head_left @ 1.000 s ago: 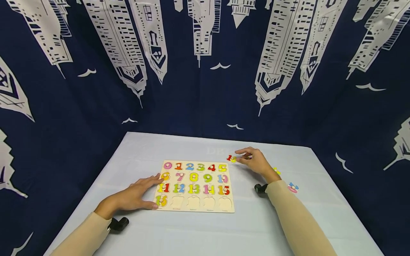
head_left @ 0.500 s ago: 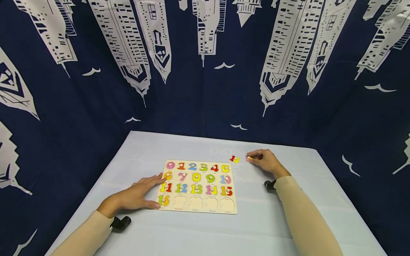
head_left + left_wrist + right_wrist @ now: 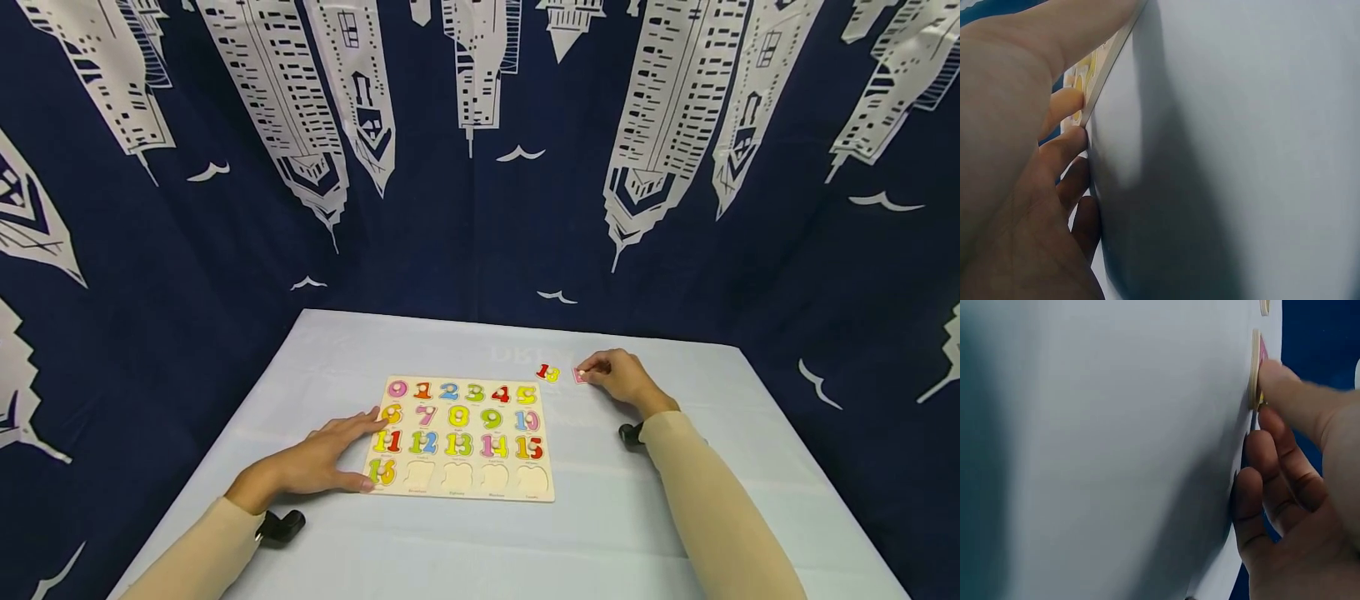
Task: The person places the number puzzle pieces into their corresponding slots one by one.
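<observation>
In the head view, a wooden number puzzle board (image 3: 468, 484) lies on the table, number pieces filling its upper rows. Its bottom row has a 16 piece (image 3: 382, 472) at the left and several bare recesses beside it. My left hand (image 3: 318, 458) rests at the board's left edge, fingers extended and spread, thumb by the lower corner. Beyond the upper right corner, my right hand (image 3: 622, 382) pinches a pink number piece (image 3: 578, 376) between thumb and index finger; its number is mostly covered. The right wrist view shows that piece (image 3: 1254, 372) edge-on under the thumb. Just left lies a red-and-yellow 18 piece (image 3: 548, 372).
A white cloth (image 3: 600, 533) covers the table. Behind it hangs a dark blue curtain (image 3: 465, 233) with white buildings and birds. A black wrist camera (image 3: 281, 527) sits at the left cuff, another (image 3: 630, 434) at the right cuff.
My right hand has let go of the 18 piece and moved right to the pink piece. Two loose pieces seen earlier near the right forearm are out of sight. The left hand stays put.
</observation>
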Tool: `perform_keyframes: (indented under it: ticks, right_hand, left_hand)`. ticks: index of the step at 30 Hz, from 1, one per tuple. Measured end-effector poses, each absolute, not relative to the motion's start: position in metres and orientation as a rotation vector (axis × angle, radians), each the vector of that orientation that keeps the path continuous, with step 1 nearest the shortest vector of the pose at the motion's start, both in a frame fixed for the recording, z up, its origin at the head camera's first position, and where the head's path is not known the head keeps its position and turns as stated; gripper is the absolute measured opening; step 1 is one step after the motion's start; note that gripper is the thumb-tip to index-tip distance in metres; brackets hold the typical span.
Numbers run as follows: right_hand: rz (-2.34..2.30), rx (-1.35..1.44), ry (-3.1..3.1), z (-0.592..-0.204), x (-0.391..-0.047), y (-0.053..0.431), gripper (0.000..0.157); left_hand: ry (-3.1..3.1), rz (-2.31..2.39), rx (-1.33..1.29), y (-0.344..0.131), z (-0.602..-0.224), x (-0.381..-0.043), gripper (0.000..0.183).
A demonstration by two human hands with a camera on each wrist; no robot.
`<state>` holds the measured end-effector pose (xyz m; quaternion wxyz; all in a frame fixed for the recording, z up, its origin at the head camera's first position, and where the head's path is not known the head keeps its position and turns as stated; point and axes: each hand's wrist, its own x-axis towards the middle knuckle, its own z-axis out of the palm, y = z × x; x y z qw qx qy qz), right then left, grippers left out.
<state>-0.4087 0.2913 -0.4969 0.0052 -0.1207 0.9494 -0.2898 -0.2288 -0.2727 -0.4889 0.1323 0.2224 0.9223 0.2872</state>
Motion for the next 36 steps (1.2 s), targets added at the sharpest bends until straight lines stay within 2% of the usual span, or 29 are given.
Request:
perform_keyframes:
  ticks: [7,17,24,36]
  right_hand:
    - [-0.963,-0.425,2.963,-0.498,-0.399,0.293,0.013]
    - [-1.321,-0.499,2.801,-0.495,-0.371,0.283,0.018]
    - [-1.443,-0.632,2.702,-0.486,-0.345,0.258,0.020]
    - [-1.650,-0.611,2.326,-0.477,-0.300,0.211,0.022]
  left_hand:
    - [2.680,0.819,0.652,-0.273,-0.490,-0.228,0.100]
    - [2.686,0.813,0.669,-0.273,-0.492,-0.229,0.100]
    - [2.673,0.825,0.641,-0.274,-0.491,-0.228,0.099]
    - [2.691,0.808,0.665,-0.276,-0.497,-0.231,0.100]
